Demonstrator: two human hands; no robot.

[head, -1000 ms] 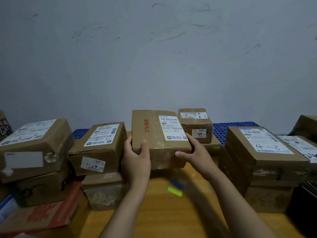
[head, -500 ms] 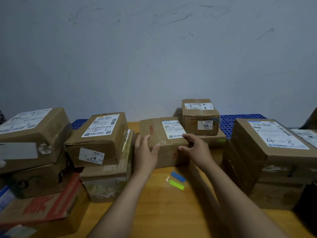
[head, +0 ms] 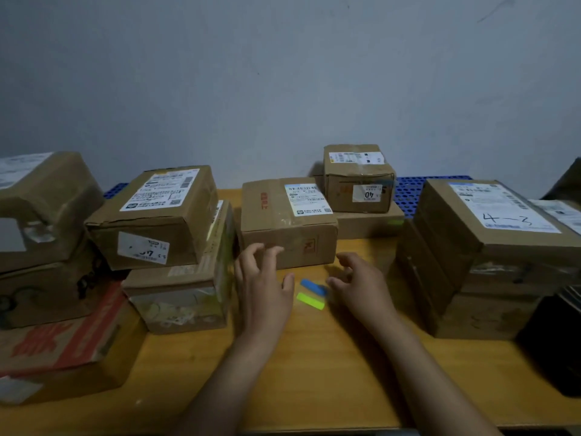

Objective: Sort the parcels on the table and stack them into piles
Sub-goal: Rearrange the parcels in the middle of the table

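Observation:
A brown parcel (head: 287,221) with a white label and red print lies flat on the wooden table (head: 314,372), in the middle. My left hand (head: 262,284) hovers just in front of its near face, fingers loosely spread, holding nothing. My right hand (head: 361,284) is a little right of the parcel's front corner, fingers relaxed and empty. Behind the parcel a small box marked 40 (head: 358,180) sits on a flat box (head: 367,223). A pile of two boxes (head: 163,215) stands to the left. A taller pile topped by a box marked 4-3 (head: 490,221) stands to the right.
Blue and green sticky strips (head: 311,292) lie on the table between my hands. More stacked boxes (head: 44,215) and a flattened red-printed carton (head: 63,338) fill the far left. A blue perforated pallet (head: 408,190) runs along the grey wall. A dark object (head: 556,335) sits at the right edge.
Both hands lowered the middle parcel onto the table, let go of it and drew back toward me. The view has tilted downward.

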